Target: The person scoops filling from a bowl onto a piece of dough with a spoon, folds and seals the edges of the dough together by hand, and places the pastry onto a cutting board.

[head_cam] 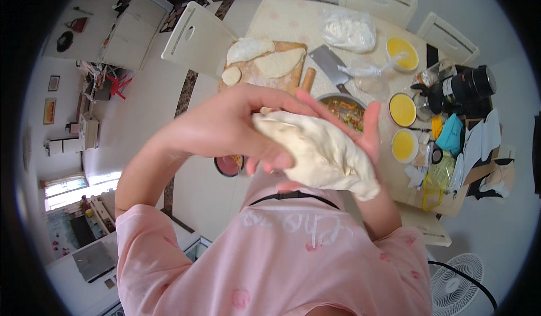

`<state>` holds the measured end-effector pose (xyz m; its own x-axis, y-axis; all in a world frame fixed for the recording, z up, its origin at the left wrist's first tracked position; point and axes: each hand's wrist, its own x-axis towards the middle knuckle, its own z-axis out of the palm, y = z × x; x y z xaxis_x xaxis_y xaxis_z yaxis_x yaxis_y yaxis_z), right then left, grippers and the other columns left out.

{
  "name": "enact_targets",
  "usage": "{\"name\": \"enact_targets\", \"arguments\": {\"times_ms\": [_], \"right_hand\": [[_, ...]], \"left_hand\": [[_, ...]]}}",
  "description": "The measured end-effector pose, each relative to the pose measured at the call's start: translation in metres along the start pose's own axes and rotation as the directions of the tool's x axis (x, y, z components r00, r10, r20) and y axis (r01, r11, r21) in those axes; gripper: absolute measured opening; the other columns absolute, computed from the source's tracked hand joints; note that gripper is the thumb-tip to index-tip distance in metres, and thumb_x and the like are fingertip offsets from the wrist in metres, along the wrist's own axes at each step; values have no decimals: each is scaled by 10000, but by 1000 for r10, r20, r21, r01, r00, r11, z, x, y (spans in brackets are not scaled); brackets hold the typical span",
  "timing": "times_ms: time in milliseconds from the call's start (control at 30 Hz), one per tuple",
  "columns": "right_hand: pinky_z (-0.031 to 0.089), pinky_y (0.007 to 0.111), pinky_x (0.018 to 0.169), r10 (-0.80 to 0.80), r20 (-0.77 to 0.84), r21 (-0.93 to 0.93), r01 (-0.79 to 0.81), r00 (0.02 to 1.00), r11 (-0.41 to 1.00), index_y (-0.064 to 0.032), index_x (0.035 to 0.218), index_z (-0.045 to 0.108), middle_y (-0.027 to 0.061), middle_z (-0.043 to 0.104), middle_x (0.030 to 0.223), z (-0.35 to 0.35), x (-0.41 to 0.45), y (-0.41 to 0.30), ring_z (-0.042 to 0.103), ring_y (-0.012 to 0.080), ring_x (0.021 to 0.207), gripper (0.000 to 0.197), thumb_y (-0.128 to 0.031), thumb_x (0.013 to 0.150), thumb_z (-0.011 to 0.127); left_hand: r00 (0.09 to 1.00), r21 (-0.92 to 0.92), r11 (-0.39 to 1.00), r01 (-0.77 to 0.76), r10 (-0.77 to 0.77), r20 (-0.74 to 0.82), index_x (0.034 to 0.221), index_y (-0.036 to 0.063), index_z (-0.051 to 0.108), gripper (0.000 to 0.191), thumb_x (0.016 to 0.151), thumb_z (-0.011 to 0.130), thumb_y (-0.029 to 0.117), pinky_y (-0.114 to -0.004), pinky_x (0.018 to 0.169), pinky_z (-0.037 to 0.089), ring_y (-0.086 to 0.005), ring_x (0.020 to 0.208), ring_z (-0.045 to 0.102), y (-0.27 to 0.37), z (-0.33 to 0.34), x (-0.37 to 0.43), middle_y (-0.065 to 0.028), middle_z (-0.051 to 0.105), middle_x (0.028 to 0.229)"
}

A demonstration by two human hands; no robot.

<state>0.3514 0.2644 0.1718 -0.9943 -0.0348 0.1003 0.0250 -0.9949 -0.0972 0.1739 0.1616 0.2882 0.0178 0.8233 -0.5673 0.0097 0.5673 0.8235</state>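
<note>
A large folded dough pocket (323, 153), with an uneven pinched edge, lies across both hands. My left hand (241, 121) grips its left end, thumb on top. My right hand (365, 136) supports it from beneath, palm up, thumb apart; the dough covers much of the palm. Beyond the hands, a metal bowl of chopped vegetable filling (344, 111) is partly hidden. To its left, a floured wooden board (258, 77) bears a half-moon dough piece (249, 50), a flat dough sheet (281, 64) and a small dough disc (231, 76). A wooden rolling pin (308, 79) rests by the board.
A cleaver (329, 64) lies beside a knotted plastic bag (372, 83). Another bag with white contents (348, 31) is farther back. Several yellow-filled bowls (402, 110) and a black thermos (460, 88) stand right. A chair (198, 41) adjoins the table; a white fan (456, 280) is lower right.
</note>
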Motion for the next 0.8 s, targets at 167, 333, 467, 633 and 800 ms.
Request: {"name": "enact_targets", "arguments": {"times_ms": [167, 333, 467, 633, 800], "right_hand": [[429, 744, 846, 6, 69, 192, -19, 998, 981, -241, 1541, 57, 153, 133, 1579, -14, 43, 44, 217, 465, 1402, 984, -825, 800, 339], [449, 719, 854, -49, 157, 142, 26, 986, 990, -217, 1541, 64, 194, 109, 1574, -5, 86, 87, 176, 464, 1416, 950, -731, 843, 452], [370, 741, 937, 32, 103, 1, -32, 994, 999, -155, 1537, 57, 188, 117, 1573, 5, 120, 120, 137, 374, 1453, 1012, -689, 828, 543], [395, 743, 909, -63, 176, 201, 27, 982, 979, -172, 1536, 74, 187, 129, 1569, -7, 150, 165, 154, 389, 1445, 976, -667, 842, 549], [409, 758, 871, -79, 136, 225, 47, 987, 973, -216, 1535, 96, 190, 152, 1560, -11, 164, 191, 165, 425, 1432, 942, -660, 842, 554]], "left_hand": [[950, -10, 995, -99, 91, -298, 1241, -23, 576, 525, 759, 777, 34, -227, 565, 523, -108, 819, 632, -23, -23, -37, -103, 653, 1068], [747, -227, 778, -586, 409, -523, 1197, -67, 593, 362, 842, 660, -44, -221, 617, 539, -126, 787, 653, -99, -47, -84, -128, 632, 1100], [570, -261, 600, -756, 407, -714, 1172, -68, 616, 267, 928, 563, 25, -298, 890, 501, -184, 1039, 602, -146, -57, -95, -134, 520, 1281], [537, -430, 326, -842, 439, -720, 1153, -83, 618, 267, 981, 495, 80, -346, 982, 450, -218, 1124, 565, -174, -75, -109, -135, 542, 1270], [502, -367, 352, -861, 482, -718, 1036, -58, 672, 182, 935, 577, 61, -334, 919, 465, -216, 1036, 589, -188, -96, -113, -145, 618, 1145]]}}
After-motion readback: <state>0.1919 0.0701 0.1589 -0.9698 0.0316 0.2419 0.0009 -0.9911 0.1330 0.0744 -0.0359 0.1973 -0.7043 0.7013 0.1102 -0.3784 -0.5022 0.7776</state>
